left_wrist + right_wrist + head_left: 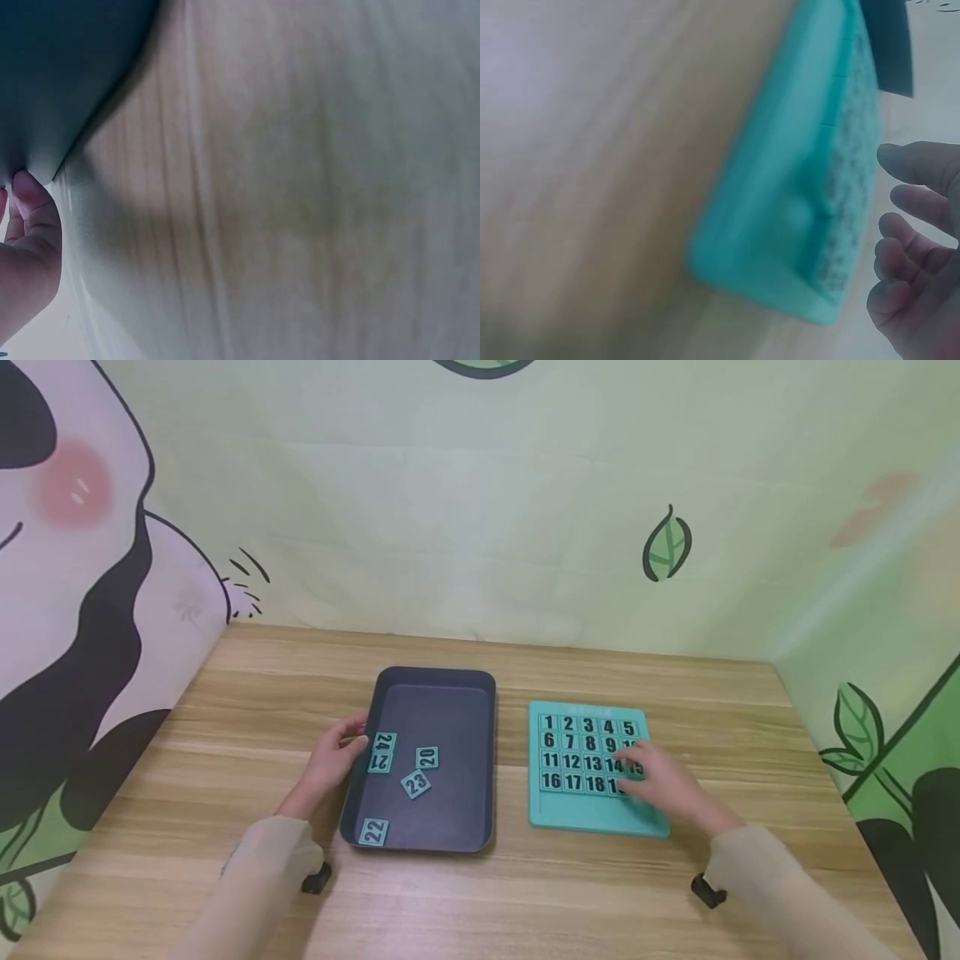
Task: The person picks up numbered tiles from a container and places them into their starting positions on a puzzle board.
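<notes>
In the head view a dark blue tray (457, 727) lies left of centre, with several loose teal number tiles in it, among them 20 (427, 757), 23 (416, 783) and 22 (373, 832). My left hand (330, 764) touches the tray's left rim with thumb and fingertips; the fingers look relaxed. To the right lies a teal number board (577, 814) with rows of tiles seated from 1 upward. Over the board's right side hovers my right hand (660, 781), its fingers loosely bent and apart, partly hiding the tiles there. The right wrist view shows nothing between those fingers.
A wooden table (510, 902) carries the tray and the board, with a strip of wood between them. Behind and at the sides stands a green printed backdrop (480, 527) with a panda and leaves.
</notes>
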Tool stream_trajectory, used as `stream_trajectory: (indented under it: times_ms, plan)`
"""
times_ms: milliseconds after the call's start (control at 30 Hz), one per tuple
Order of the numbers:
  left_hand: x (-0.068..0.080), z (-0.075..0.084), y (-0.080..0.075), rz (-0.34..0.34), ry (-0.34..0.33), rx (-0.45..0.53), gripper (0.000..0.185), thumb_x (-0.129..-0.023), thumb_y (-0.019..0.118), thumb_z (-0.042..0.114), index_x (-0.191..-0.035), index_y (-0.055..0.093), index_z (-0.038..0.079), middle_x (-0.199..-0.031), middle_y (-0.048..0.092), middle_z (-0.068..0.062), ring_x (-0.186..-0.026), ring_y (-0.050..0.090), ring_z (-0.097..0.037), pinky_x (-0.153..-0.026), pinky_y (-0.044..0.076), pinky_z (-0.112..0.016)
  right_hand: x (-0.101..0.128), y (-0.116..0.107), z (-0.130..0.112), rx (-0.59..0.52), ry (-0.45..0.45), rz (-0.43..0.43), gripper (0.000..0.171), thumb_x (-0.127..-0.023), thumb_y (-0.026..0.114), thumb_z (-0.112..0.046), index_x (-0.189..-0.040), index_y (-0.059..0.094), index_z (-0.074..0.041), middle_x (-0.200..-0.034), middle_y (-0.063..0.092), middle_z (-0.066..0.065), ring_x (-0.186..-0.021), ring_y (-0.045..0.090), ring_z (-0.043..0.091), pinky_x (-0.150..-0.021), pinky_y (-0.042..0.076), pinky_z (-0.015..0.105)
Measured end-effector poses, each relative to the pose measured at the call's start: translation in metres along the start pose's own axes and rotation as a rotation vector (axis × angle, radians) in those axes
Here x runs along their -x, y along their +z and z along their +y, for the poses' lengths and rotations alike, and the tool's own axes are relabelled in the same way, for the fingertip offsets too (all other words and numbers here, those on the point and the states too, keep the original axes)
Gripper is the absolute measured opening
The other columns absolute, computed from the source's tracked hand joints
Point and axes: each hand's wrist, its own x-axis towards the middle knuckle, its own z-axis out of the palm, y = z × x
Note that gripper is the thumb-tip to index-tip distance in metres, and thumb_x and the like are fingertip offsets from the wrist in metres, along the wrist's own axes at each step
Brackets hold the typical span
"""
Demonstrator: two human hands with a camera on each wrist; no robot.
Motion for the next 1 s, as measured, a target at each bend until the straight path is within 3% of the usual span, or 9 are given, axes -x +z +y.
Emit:
stream_trajectory:
  times_ms: [367,500,767,900,1000]
  plan:
    - [0.000,-0.001,-0.001,-0.001,0.002,-0.001,0.042,-0.091,0.042,0.012,-0.132,0.037,0.003,-0.130,0.041,-0.021,-0.121,0.039,-0.036,-0.101,0.035,-0.045,-0.030,-0.015,-0.039,0.000,-0.123,0.022,0.038,-0.078,0.065,-0.018,-0.113,0.057,-0.007,-0.102,0.057,0.011,-0.089,0.056,0.024,-0.067,0.048,0.031]
    - [0.000,-0.001,0.000,0.002,0.006,0.005,0.041,-0.091,0.043,0.012,-0.131,0.037,0.002,-0.130,0.042,-0.021,-0.121,0.039,-0.036,-0.101,0.035,-0.045,-0.041,-0.015,-0.059,-0.015,-0.170,-0.001,0.038,-0.078,0.064,-0.017,-0.114,0.056,-0.008,-0.104,0.057,0.010,-0.076,0.055,0.017,-0.064,0.047,0.028]
    - [0.000,-0.002,-0.001,0.002,0.005,0.003,0.042,-0.092,0.042,0.013,-0.132,0.037,0.004,-0.130,0.042,-0.020,-0.121,0.040,-0.036,-0.100,0.035,-0.045,-0.065,-0.002,-0.092,-0.020,-0.266,-0.045,0.039,-0.079,0.062,-0.016,-0.118,0.055,-0.010,-0.105,0.056,0.009,-0.059,0.046,0.006,-0.057,0.042,0.020]
    - [0.000,-0.001,-0.001,0.002,0.001,0.005,0.041,-0.092,0.042,0.013,-0.132,0.037,0.005,-0.130,0.042,-0.019,-0.121,0.039,-0.036,-0.100,0.035,-0.045,-0.077,0.006,-0.109,-0.010,-0.299,-0.054,0.039,-0.080,0.061,-0.016,-0.117,0.055,-0.011,-0.106,0.057,0.008,-0.059,0.047,0.007,-0.055,0.042,0.021]
    - [0.000,-0.001,-0.001,0.003,0.003,0.006,0.041,-0.092,0.042,0.013,-0.132,0.037,0.005,-0.130,0.042,-0.019,-0.121,0.039,-0.036,-0.100,0.035,-0.046,-0.087,0.011,-0.120,0.021,-0.312,-0.081,0.039,-0.080,0.061,-0.019,-0.118,0.055,-0.013,-0.111,0.056,0.007,-0.067,0.051,0.012,-0.061,0.045,0.024]
